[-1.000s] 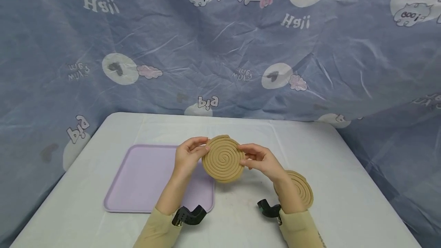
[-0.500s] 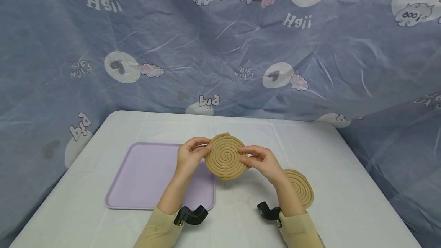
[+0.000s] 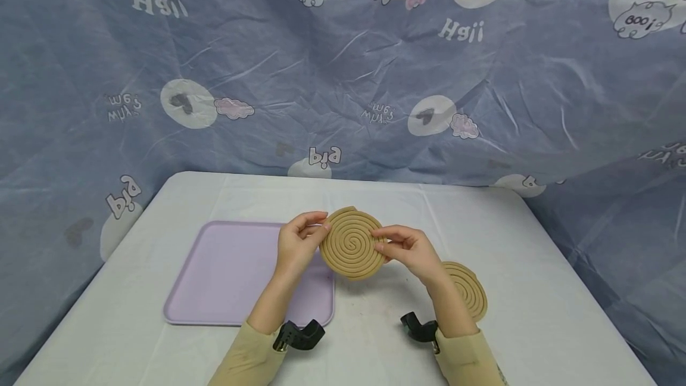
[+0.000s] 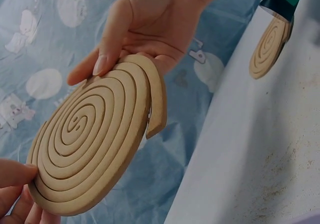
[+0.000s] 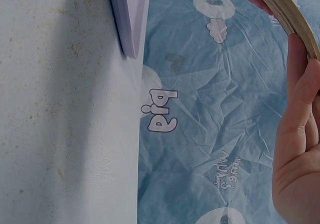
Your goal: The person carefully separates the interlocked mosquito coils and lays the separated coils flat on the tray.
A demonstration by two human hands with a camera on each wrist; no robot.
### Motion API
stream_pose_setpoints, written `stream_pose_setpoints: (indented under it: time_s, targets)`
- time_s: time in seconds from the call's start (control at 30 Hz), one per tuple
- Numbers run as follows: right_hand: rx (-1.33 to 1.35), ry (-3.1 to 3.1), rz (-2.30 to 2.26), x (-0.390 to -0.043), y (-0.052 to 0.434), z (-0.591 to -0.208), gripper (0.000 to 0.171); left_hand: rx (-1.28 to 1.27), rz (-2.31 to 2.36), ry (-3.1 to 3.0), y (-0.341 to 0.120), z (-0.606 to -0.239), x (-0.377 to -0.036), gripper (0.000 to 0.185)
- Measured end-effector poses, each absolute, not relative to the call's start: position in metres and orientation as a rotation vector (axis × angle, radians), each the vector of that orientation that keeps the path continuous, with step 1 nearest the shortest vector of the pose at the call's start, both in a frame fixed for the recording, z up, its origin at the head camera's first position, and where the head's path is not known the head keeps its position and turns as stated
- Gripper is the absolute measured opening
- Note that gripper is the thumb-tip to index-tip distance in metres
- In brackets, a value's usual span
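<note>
A tan spiral mosquito coil (image 3: 351, 246) is held up over the table, its flat face turned to the head view. My left hand (image 3: 298, 242) pinches its left edge; those fingers (image 4: 15, 176) show at the lower left of the left wrist view. The opposite edge is pinched by my right hand (image 3: 412, 252), thumb in front. The coil's outer tail end stands slightly apart from the ring in the left wrist view. From the right wrist, the coil (image 5: 290, 9) appears edge-on, with my right hand curled at it. A second coil (image 3: 471, 293) lies on the table, partly hidden by the right forearm.
A lilac tray (image 3: 214, 273) lies on the left of the white table (image 3: 536, 290), partly behind the left forearm. Brown crumbs are scattered on the cloth in both wrist views. A blue printed curtain (image 3: 300, 76) hangs behind the table. Black camera mounts sit on both wrists.
The held coil and both hands have shifted slightly to the right since a second ago. The whole head view has also moved a little. Both hands keep their hold.
</note>
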State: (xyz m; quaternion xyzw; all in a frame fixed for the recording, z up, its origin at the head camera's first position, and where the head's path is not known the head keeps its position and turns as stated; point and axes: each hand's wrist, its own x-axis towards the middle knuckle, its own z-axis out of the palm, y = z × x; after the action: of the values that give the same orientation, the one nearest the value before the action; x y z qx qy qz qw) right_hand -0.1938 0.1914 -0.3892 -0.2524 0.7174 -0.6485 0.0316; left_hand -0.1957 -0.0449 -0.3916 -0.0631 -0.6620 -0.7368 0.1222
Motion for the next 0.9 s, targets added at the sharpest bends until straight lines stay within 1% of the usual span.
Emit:
stream_pose_setpoints:
  time_s: [0.17, 0.47, 0.67, 0.9]
  targets:
    - [-0.773, 2.219, -1.989, -0.1924, 0.1910, -0.3870, 0.030, -0.202, -2.118, -1.949, -0.0444, -0.3915, -0.1943, 0.022]
    - [-0.806, 2.202, -1.938, -0.1916, 0.1914, -0.3879, 0.028, -0.323, -2.079, -1.961, -0.0417, -0.3945, -0.1946, 0.022]
    - [-0.853, 2.201, -1.843, -0.1907, 0.1875, -0.3889, 0.028, -0.314, -2.156, -1.969, -0.0390, -0.3937, -0.1942, 0.022]
    - [-0.862, 2.156, -1.874, -0.1890, 0.1852, -0.3890, 0.033, -0.309, -2.221, -1.946, -0.0383, -0.3944, -0.1944, 0.027]
